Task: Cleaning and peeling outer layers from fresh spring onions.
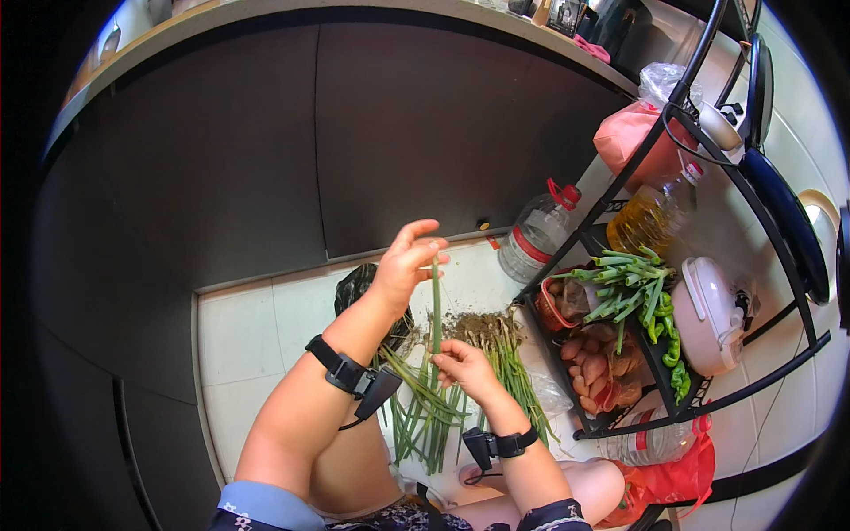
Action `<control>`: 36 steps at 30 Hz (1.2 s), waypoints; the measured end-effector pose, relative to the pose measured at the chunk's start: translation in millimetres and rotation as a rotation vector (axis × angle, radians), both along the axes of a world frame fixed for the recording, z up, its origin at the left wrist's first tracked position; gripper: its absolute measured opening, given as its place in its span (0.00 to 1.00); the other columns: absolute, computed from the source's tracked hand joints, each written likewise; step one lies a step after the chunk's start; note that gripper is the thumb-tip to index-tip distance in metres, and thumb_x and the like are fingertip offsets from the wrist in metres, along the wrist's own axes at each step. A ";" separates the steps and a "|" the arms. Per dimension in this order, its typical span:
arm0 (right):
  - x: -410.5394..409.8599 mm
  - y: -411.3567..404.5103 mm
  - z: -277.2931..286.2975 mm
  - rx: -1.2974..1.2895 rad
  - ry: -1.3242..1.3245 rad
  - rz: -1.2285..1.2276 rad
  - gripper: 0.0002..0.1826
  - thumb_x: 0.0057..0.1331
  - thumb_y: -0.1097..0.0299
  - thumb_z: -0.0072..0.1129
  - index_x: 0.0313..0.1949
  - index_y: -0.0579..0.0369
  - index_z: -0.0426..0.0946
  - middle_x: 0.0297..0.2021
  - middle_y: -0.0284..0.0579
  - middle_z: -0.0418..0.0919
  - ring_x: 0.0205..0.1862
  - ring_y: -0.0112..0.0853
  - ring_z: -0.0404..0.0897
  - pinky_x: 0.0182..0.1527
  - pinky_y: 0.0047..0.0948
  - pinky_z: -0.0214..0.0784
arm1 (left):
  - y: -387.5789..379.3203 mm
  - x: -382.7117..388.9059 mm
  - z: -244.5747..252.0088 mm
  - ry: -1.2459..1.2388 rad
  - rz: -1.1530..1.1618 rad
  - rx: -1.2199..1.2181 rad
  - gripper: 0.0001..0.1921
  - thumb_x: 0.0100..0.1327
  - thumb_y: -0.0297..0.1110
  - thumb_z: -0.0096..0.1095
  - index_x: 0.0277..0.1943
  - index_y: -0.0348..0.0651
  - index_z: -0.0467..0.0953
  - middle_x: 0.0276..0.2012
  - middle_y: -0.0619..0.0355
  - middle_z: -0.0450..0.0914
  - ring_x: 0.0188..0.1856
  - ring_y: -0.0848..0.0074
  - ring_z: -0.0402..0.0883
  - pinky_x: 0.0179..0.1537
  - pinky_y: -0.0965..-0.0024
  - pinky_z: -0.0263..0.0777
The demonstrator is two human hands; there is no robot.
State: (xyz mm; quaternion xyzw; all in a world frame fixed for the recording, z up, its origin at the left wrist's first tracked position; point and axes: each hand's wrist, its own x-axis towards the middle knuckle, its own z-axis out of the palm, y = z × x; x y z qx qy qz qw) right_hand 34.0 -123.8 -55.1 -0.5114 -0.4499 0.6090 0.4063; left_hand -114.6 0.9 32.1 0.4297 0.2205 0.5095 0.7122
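Note:
One green onion stalk [436,305] stands almost upright between my two hands. At its upper end my left hand [405,262] has the tip at its thumb and fingers, with the index finger raised; that hand is slightly blurred. Lower down, my right hand [465,372] pinches the same stalk between thumb and fingers. Beneath them, loose green onions [431,425] lie on the floor, leaves towards me. More green onions [511,365] with soil-covered roots [485,325] lie to the right. Partly behind my left forearm is a black plastic bag [355,285].
Dark cabinet doors [412,133] rise in front. On the right, a black metal rack [584,226] holds cut green onions [631,282], green peppers [671,345], reddish tubers or bulbs [588,368] and an oil bottle [644,219]. A large clear jug [528,232] stands beside it. A red bag [684,471] lies lower right.

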 end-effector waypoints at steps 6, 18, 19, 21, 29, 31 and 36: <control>29.4 -7.4 -34.9 -0.071 -0.284 -0.048 0.10 0.64 0.67 0.54 0.43 0.57 0.70 0.25 0.33 0.74 0.18 0.19 0.71 0.17 0.18 0.63 | 26.6 -67.3 14.6 0.137 0.171 -0.054 0.26 0.59 0.39 0.55 0.60 0.46 0.62 0.53 0.56 0.70 0.50 0.71 0.72 0.47 0.65 0.68; 46.5 26.3 -131.2 -0.403 -0.506 0.163 0.12 0.62 0.70 0.52 0.44 0.62 0.72 0.21 0.36 0.72 0.16 0.22 0.71 0.15 0.22 0.64 | 76.2 -186.4 -95.7 0.671 0.258 -0.318 0.16 0.57 0.38 0.56 0.48 0.48 0.72 0.42 0.62 0.77 0.42 0.77 0.75 0.42 0.68 0.66; 49.2 30.6 -141.9 -0.438 -0.532 0.201 0.12 0.62 0.70 0.52 0.44 0.62 0.72 0.21 0.37 0.72 0.16 0.23 0.72 0.15 0.22 0.65 | 73.6 -179.2 -126.6 0.738 0.204 -0.413 0.16 0.56 0.39 0.57 0.47 0.48 0.73 0.41 0.62 0.77 0.40 0.77 0.75 0.39 0.69 0.66; 42.0 39.4 -157.0 -0.477 -0.556 0.197 0.12 0.62 0.70 0.52 0.44 0.62 0.72 0.21 0.37 0.72 0.16 0.23 0.72 0.16 0.23 0.65 | 70.9 -166.0 -197.3 0.801 0.053 -0.509 0.17 0.56 0.43 0.59 0.47 0.48 0.73 0.40 0.61 0.77 0.37 0.76 0.75 0.35 0.69 0.66; 18.6 93.8 -216.4 -0.271 -0.966 0.372 0.15 0.60 0.69 0.51 0.46 0.60 0.73 0.32 0.54 0.79 0.31 0.42 0.79 0.34 0.39 0.71 | 74.3 -110.8 -336.3 0.887 0.015 -0.854 0.32 0.47 0.67 0.61 0.32 0.40 0.73 0.27 0.62 0.68 0.25 0.78 0.69 0.23 0.74 0.59; 13.4 111.2 -221.5 -0.249 -1.087 0.415 0.15 0.59 0.68 0.52 0.45 0.59 0.74 0.34 0.56 0.79 0.38 0.48 0.78 0.41 0.41 0.69 | 77.5 -106.9 -344.9 0.866 -0.026 -0.895 0.23 0.54 0.58 0.61 0.32 0.44 0.72 0.27 0.63 0.69 0.24 0.78 0.68 0.24 0.74 0.63; 6.5 117.3 -267.2 -0.234 -1.019 0.423 0.17 0.61 0.65 0.51 0.49 0.57 0.72 0.39 0.56 0.78 0.41 0.47 0.77 0.44 0.39 0.69 | 75.7 -108.9 -350.5 0.561 0.252 -0.908 0.07 0.60 0.37 0.55 0.38 0.47 0.68 0.31 0.61 0.70 0.32 0.73 0.73 0.32 0.71 0.71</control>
